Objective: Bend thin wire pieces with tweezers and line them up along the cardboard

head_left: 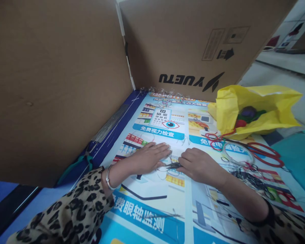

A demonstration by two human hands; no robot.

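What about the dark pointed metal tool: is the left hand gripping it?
No, the right hand grips the dark pointed metal tool, its tip facing the left hand.

Dark pliers (pixel 174 165) point leftward beside thin, curved wire (pixel 162 178).

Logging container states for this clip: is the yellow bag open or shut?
Open: the yellow bag gapes at its mouth, and a red item shows inside.

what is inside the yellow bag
In the yellow bag, a red bundle, a green bundle and a dark purple bundle show, perhaps yarn. The bag's sides cover anything deeper, so the rest can't be seen.
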